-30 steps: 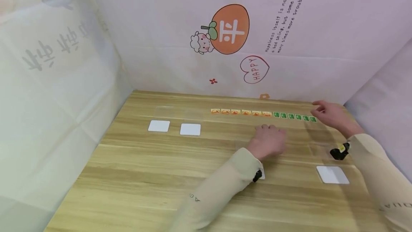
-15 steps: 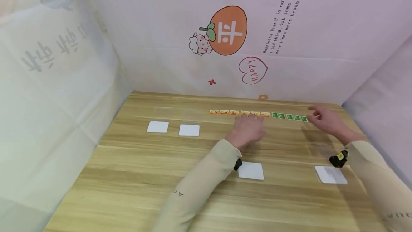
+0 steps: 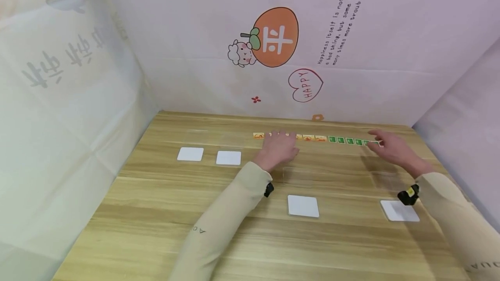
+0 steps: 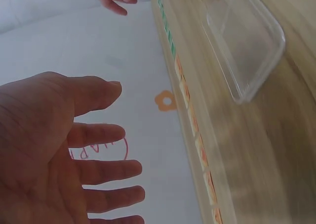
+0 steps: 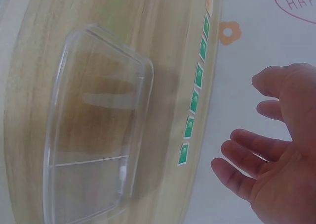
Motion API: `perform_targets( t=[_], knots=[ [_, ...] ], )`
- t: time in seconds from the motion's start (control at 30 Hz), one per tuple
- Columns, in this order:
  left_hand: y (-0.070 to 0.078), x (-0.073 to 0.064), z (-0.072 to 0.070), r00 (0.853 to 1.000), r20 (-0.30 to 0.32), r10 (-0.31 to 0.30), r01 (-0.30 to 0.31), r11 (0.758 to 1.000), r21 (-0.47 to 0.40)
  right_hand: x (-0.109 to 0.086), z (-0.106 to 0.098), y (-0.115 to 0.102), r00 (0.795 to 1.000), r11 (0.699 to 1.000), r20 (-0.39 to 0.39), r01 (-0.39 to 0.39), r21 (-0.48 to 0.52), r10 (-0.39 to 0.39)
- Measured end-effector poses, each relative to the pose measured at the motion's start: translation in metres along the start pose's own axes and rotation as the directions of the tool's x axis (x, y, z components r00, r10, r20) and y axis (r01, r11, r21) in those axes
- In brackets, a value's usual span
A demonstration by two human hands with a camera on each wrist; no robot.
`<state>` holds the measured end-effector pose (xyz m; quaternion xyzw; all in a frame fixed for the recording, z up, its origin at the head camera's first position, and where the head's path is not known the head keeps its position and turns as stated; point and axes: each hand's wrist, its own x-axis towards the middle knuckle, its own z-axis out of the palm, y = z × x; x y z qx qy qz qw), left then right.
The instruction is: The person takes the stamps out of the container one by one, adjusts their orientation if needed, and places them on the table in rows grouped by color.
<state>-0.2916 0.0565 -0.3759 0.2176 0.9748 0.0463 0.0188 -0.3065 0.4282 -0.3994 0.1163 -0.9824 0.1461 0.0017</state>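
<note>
My left hand (image 3: 276, 148) is over the left part of a row of small orange-and-yellow picture cards (image 3: 308, 138), covering some of them in the head view. In the left wrist view its fingers (image 4: 116, 169) are spread and hold nothing. The row continues rightward with several small green cards (image 3: 349, 141). At that right end is my right hand (image 3: 394, 147), overlapping the last green cards in the head view. The right wrist view shows its fingers (image 5: 254, 152) loosely bent with nothing in them, and the full line of green cards (image 5: 194, 101) beside it.
Clear plastic boxes stand on the wooden table, one (image 5: 148, 85) near my right hand and another (image 4: 279, 41) in the left wrist view. White cards lie at left (image 3: 190, 154), centre-left (image 3: 228, 158), centre (image 3: 303, 206) and right (image 3: 399, 210). A printed cloth wall (image 3: 195, 86) borders the back.
My left hand has moved left along the row, from below the green cards to over the orange ones, uncovering the central white card. My right hand has shifted slightly left.
</note>
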Motion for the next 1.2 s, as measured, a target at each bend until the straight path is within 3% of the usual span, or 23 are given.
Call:
perform_targets(
  t=[0.33,0.7,0.93,1.2],
  knots=[
    [-0.040,0.000,-0.007,0.998,-0.047,0.045,-0.043,0.999,0.029,0.001,-0.008,-0.012,0.999,0.999,0.016,0.029,-0.019,-0.029],
    [-0.080,-0.013,-0.018,0.999,0.003,0.042,-0.042,0.999,0.016,-0.006,-0.010,-0.023,0.998,0.996,-0.013,0.054,-0.069,-0.055],
    [-0.108,-0.019,-0.023,1.000,0.012,-0.018,0.019,0.999,-0.036,-0.006,-0.013,-0.036,0.992,0.991,-0.051,0.110,-0.071,-0.113],
    [-0.136,-0.026,-0.041,0.999,-0.026,-0.040,0.038,0.996,-0.079,0.001,-0.020,-0.043,0.994,0.990,0.027,0.111,-0.086,-0.109]
  ],
)
